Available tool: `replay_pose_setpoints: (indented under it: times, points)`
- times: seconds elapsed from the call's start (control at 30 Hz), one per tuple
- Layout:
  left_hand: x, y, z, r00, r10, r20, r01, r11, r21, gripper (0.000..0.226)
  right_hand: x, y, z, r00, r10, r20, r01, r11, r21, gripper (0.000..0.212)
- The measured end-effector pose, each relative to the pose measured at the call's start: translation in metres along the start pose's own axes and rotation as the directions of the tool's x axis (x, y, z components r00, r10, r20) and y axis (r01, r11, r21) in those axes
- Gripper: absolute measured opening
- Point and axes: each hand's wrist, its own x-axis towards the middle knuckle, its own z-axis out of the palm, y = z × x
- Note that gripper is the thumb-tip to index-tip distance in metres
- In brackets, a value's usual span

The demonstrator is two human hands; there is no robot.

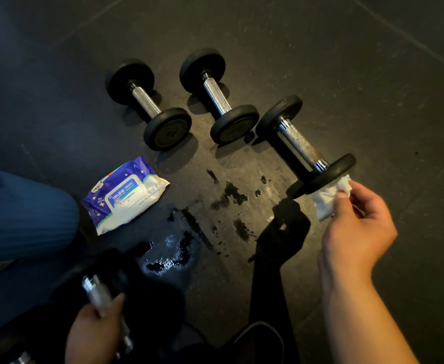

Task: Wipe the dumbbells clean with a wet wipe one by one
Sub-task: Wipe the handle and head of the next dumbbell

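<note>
Wipe [328,197] pinched in right hand [357,219], touching near plate of third dumbbell [306,145]. Two more dumbbells [186,101] beyond, untouched now. Fourth [102,300] gripped by left hand [94,329]. Likely midway; cleaned ones unclear.

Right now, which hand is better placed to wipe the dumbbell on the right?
The right hand. It pinches the wipe right at the near end of that dumbbell. The left hand is busy gripping another dumbbell's handle near the body.
</note>
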Motion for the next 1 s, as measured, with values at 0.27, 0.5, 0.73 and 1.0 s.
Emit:
replay_pose_setpoints:
  times: [0.27, 0.5, 0.73, 1.0]
  points:
    - [-0.011, 0.126, 0.033, 0.746, 0.57, 0.344, -0.665, 0.621, 0.415, 0.032, -0.001, -0.015, -0.01, 0.999, -0.036, 0.033, 0.038, 0.998, -0.049, 0.021]
    - [-0.019, 0.173, 0.078, 0.438, 0.641, 0.631, -0.859, 0.093, 0.503, 0.034, -0.009, 0.006, -0.04, 0.994, -0.069, 0.087, 0.088, 0.966, -0.243, 0.02]
    - [-0.02, 0.159, 0.094, 0.378, 0.611, 0.696, -0.86, -0.048, 0.509, 0.04, -0.047, 0.028, -0.049, 0.965, -0.085, 0.249, 0.178, 0.908, -0.38, 0.022]
    - [0.0, 0.105, 0.015, 0.4, 0.735, 0.548, -0.843, 0.06, 0.535, 0.115, -0.074, 0.039, -0.049, 0.821, -0.255, 0.511, 0.493, 0.769, -0.408, 0.024]
